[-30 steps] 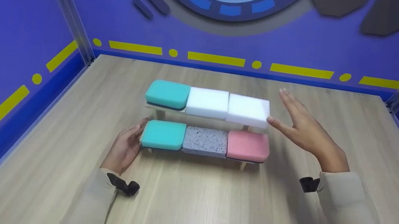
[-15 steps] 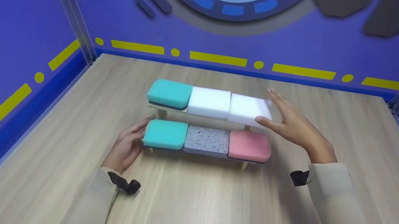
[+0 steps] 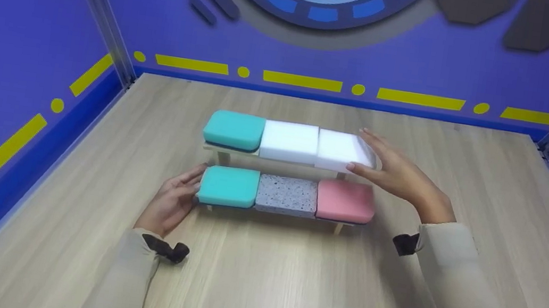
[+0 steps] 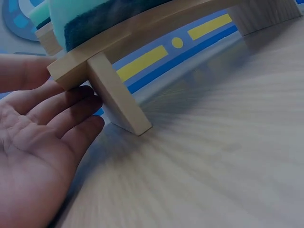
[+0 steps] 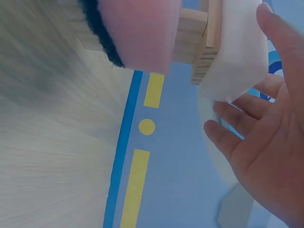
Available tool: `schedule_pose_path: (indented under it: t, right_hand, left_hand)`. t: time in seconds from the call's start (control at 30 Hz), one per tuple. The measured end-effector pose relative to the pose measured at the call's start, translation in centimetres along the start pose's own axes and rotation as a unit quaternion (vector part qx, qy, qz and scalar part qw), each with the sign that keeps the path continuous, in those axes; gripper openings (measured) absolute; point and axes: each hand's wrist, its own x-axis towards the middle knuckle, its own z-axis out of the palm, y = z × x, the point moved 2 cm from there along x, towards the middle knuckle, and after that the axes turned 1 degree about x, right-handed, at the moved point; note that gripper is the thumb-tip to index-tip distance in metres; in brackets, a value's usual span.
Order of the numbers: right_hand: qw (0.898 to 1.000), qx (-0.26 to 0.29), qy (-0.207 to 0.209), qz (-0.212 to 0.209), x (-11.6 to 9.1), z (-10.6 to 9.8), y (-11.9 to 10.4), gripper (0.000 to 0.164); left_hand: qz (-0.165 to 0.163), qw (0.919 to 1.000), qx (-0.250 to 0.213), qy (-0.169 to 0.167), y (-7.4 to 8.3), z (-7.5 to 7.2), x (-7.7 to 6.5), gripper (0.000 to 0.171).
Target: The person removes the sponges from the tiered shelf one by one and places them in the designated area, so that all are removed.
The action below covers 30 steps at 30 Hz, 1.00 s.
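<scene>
Two rows of sponges sit on low wooden stands. My left hand holds the left end of the front stand, fingers behind its leg and a fingertip at the board's end. On that stand lie a teal sponge, a grey speckled block and a pink sponge. Along the back stand are another teal sponge and two white sponges. My right hand grips the right-hand white sponge at its outer end, thumb in front and index finger behind; the lower fingers stick out past it.
The wood-grain table extends around both stands. Blue panels with yellow marks enclose it at the back and sides, with metal posts at the back corners. Each sleeve cuff carries a black wrist camera.
My right hand has moved left from beside the back row onto the end white sponge, its thumb and fingers closing around it. The left hand stays at the front stand's end.
</scene>
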Motion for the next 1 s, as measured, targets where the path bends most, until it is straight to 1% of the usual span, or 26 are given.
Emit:
schedule_pose_path:
  t: [0.13, 0.2, 0.3, 0.4, 0.43, 0.53, 0.6, 0.77, 1.0]
  right_hand:
    - [1.0, 0.001, -0.002, -0.002, 0.0, -0.2, 0.0, 0.082]
    - [1.0, -0.002, 0.0, -0.005, 0.0, -0.3, 0.0, 0.082]
    - [1.0, -0.007, 0.01, -0.009, -0.1, -0.4, -0.1, 0.081]
    - [1.0, -0.002, 0.018, -0.014, -0.1, -0.4, -0.2, 0.079]
    - [1.0, 0.002, 0.019, -0.014, -0.1, -0.4, -0.2, 0.079]
    - [0.999, 0.018, 0.022, -0.018, -0.2, -0.4, -0.1, 0.079]
    - [0.999, 0.023, 0.025, -0.015, -0.2, -0.5, -0.1, 0.078]
    - [0.999, 0.03, 0.031, -0.005, -0.4, -0.7, 0.2, 0.077]
    - [0.999, 0.03, 0.042, -0.004, -0.9, -1.1, 0.6, 0.076]
  left_hand:
    - [0.017, 0.9989, -0.005, -0.044, -0.1, -0.2, -0.1, 0.064]
    - [0.032, 0.9966, -0.009, -0.075, -0.1, -0.4, -0.1, 0.067]
    - [0.04, 0.9935, -0.013, -0.105, -0.1, -0.6, -0.2, 0.067]
    - [0.033, 0.9936, -0.011, -0.107, 0.0, -0.7, -0.3, 0.068]
    - [0.025, 0.9949, -0.01, -0.098, 0.1, -0.7, -0.3, 0.068]
    - [0.008, 0.9965, -0.009, -0.083, 0.2, -0.7, -0.4, 0.067]
    - [0.004, 0.9968, -0.005, -0.08, 0.2, -0.7, -0.4, 0.066]
    - [0.006, 0.9964, 0.012, -0.083, 0.4, -0.7, -0.3, 0.066]
    - [0.001, 0.9968, 0.013, -0.079, 0.3, -0.6, -0.4, 0.067]
